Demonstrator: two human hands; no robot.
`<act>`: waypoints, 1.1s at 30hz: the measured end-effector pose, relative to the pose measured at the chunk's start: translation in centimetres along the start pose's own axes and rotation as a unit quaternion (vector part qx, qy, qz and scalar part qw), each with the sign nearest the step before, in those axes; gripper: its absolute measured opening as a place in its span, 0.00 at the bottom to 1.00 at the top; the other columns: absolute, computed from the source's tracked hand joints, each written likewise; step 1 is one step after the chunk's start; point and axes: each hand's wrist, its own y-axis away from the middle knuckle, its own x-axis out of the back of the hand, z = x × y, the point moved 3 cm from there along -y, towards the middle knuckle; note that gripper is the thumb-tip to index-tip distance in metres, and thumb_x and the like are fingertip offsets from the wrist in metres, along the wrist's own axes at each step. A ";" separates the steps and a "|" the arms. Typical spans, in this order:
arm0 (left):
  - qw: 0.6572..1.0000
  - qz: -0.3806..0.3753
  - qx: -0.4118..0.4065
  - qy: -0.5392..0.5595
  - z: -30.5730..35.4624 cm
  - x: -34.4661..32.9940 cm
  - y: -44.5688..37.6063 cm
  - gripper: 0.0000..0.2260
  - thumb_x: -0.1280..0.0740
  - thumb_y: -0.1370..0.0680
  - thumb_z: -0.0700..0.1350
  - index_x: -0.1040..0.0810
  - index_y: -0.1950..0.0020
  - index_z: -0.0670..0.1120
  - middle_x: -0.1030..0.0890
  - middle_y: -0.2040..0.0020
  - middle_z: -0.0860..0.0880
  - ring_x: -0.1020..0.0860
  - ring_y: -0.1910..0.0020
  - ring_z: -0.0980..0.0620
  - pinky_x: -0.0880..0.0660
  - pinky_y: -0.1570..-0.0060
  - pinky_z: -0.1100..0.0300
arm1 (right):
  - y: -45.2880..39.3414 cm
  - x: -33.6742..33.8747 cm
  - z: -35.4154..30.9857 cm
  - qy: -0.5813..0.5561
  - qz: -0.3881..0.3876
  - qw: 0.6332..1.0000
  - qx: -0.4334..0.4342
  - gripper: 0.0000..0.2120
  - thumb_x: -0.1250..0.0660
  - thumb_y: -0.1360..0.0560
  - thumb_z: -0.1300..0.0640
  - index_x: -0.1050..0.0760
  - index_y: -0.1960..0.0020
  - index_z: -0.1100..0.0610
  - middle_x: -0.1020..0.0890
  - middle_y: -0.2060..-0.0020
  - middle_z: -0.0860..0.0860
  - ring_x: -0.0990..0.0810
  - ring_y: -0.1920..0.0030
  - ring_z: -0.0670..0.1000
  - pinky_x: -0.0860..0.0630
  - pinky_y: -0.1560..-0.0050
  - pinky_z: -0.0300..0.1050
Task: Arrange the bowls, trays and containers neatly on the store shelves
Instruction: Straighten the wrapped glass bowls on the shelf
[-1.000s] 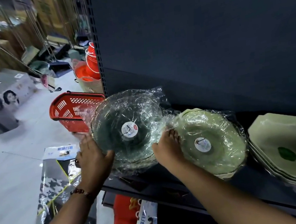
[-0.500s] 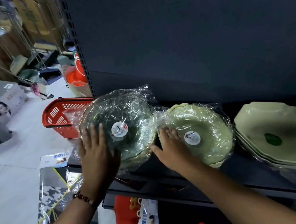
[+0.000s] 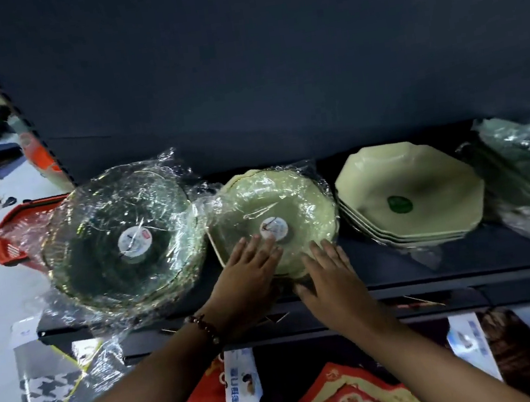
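Note:
On the dark shelf (image 3: 401, 270) stand three stacks. At the left is a plastic-wrapped stack of clear greenish glass bowls (image 3: 121, 243) with a round white label. In the middle is a wrapped stack of pale green scalloped bowls (image 3: 277, 206). To its right is an unwrapped stack of pale green octagonal plates (image 3: 410, 191). My left hand (image 3: 247, 280) lies flat with straight fingers on the near side of the scalloped stack. Beside it, my right hand (image 3: 331, 276) rests flat on the stack's near right rim.
More wrapped greenish ware (image 3: 529, 172) sits at the shelf's far right. A red shopping basket (image 3: 12, 234) stands on the floor behind the glass bowls. Packaged goods (image 3: 241, 386) lie on the level below. The shelf's dark back panel (image 3: 272, 65) rises close behind the stacks.
My left hand has left the glass bowl stack and moved right onto the scalloped stack. My right hand shifted to that stack's right rim. The view swung right.

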 end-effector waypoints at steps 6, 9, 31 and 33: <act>0.999 -0.030 0.015 0.043 0.4 -0.6 -0.3 0.25 0.46 0.22 0.58 0.29 0.29 0.48 0.29 0.28 0.47 0.37 0.26 0.43 0.49 0.28 0.41 | 2.4 -0.2 1.3 -0.058 0.031 0.998 -0.005 0.30 0.41 0.21 0.48 0.47 0.23 0.51 0.50 0.22 0.51 0.56 0.22 0.53 0.64 0.25 0.46; 0.999 -0.027 0.012 0.035 0.5 -0.2 0.0 0.24 0.48 0.24 0.59 0.20 0.39 0.51 0.21 0.37 0.51 0.28 0.32 0.45 0.40 0.31 0.41 | 2.9 -0.4 1.5 -0.097 0.034 0.994 -0.021 0.30 0.40 0.21 0.48 0.47 0.23 0.50 0.51 0.22 0.50 0.56 0.22 0.52 0.63 0.26 0.44; 0.977 0.087 0.041 0.189 0.5 4.4 0.5 0.09 0.34 0.23 0.55 0.19 0.53 0.51 0.17 0.55 0.53 0.20 0.55 0.50 0.31 0.58 0.59 | 2.3 2.1 2.5 -0.517 0.072 0.829 -0.200 0.24 0.33 0.27 0.50 0.31 0.32 0.46 0.22 0.41 0.45 0.23 0.39 0.44 0.27 0.37 0.48; 0.979 0.106 0.032 0.170 1.0 4.9 0.6 0.08 0.34 0.23 0.53 0.20 0.54 0.50 0.17 0.55 0.52 0.20 0.56 0.48 0.31 0.59 0.58 | 2.1 2.6 2.5 -0.535 0.076 0.814 -0.211 0.24 0.33 0.25 0.52 0.32 0.31 0.48 0.20 0.43 0.47 0.21 0.43 0.44 0.26 0.43 0.42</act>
